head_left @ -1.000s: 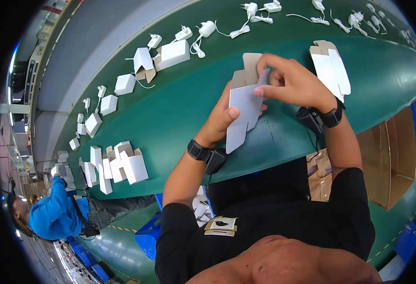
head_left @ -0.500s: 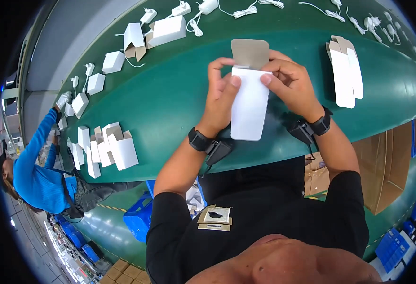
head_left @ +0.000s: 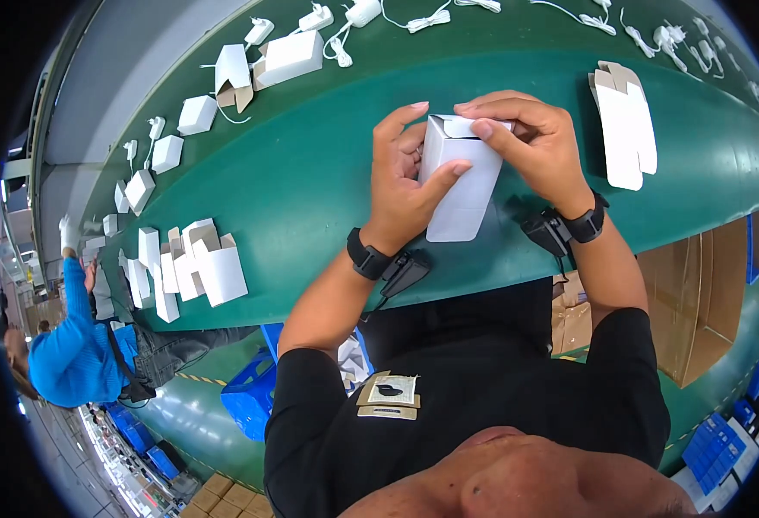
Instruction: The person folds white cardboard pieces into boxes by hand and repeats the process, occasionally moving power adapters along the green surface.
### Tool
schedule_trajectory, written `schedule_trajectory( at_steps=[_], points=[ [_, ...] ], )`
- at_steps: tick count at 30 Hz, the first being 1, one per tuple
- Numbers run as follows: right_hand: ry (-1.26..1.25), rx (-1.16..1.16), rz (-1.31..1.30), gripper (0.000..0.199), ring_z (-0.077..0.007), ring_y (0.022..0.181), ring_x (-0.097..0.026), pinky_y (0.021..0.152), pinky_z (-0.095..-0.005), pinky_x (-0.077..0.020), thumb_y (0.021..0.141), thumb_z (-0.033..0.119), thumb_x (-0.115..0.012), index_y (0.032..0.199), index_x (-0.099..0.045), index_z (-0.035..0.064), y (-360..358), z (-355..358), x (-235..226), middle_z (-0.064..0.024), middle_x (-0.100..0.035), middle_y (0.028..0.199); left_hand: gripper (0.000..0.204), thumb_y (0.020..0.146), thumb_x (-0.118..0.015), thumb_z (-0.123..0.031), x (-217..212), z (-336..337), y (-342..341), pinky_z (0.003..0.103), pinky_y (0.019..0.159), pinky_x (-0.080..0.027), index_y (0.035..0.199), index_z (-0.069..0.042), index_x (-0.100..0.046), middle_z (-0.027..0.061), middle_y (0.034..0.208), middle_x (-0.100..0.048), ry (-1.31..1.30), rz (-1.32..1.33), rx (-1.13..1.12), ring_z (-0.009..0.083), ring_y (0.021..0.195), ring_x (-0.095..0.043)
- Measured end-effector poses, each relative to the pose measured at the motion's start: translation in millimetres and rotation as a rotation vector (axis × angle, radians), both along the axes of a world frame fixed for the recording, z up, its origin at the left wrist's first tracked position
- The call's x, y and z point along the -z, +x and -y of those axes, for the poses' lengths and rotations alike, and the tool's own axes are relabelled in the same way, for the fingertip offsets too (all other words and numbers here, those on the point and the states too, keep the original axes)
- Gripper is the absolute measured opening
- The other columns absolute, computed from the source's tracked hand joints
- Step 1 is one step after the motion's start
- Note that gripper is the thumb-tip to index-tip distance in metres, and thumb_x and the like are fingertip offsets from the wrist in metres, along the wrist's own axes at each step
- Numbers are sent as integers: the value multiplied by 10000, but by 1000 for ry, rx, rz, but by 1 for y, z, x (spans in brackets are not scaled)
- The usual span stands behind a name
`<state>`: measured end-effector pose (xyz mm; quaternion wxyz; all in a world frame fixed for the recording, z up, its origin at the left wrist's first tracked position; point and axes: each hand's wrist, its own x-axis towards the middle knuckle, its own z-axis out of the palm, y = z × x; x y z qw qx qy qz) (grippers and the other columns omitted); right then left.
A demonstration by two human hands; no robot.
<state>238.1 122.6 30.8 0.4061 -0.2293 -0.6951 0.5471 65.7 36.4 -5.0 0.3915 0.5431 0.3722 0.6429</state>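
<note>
Over the green work table, both my hands are on a small white cardboard box (head_left: pixel 466 194). My left hand (head_left: pixel 401 177) wraps the box's left side, its thumb across the front face and its index finger raised past the top corner. At the top end, my right hand (head_left: pixel 535 142) presses the folded flap with thumb and fingers. The box stands out as a squared shape, its far end partly hidden by my right fingers. What is inside cannot be seen.
Flattened white cartons (head_left: pixel 623 129) lie at the right. Several partly folded boxes (head_left: pixel 222 274) stand at the left. White adapters with cables (head_left: pixel 341 47) and boxes line the far belt (head_left: pixel 483 26). A large brown carton (head_left: pixel 699 293) sits below the table edge; a co-worker in blue (head_left: pixel 69 354) stands left.
The box has opened from a flat shape into a squared one, and its brown-lined top flap has folded down. The co-worker's gloved hand has moved off the boxes.
</note>
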Motion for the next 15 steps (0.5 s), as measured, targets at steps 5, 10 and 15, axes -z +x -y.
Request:
schedule_trajectory(
  at_steps=[5, 10, 15],
  points=[
    [-52, -66, 27, 152, -186, 999, -672, 840, -283, -537, 900, 53, -690, 1035, -732, -2, 1, -6, -3, -144, -703, 1121, 553, 916, -693, -47, -1, 0, -5, 331, 827, -554, 1368, -62, -373, 209, 1220, -605, -18, -42, 17, 220, 1048, -651],
    [331, -89, 65, 194, -267, 1068, -681, 916, -349, -533, 874, 61, -703, 1061, -739, 20, 0, -7, -10, -150, -698, 1175, 413, 952, -655, -75, 2, -7, -12, 295, 851, -524, 1305, -45, -442, 160, 1212, -600, 23, -12, 2, 185, 1044, -629],
    [370, -92, 191, 314, -335, 1230, -594, 1031, -408, -470, 860, 119, -723, 1166, -703, 52, 9, -7, -11, -154, -635, 1307, 289, 971, -615, -66, -2, -11, -14, 268, 858, -482, 1223, -50, -474, 86, 1139, -575, -55, 24, -38, 138, 994, -583]
  ],
)
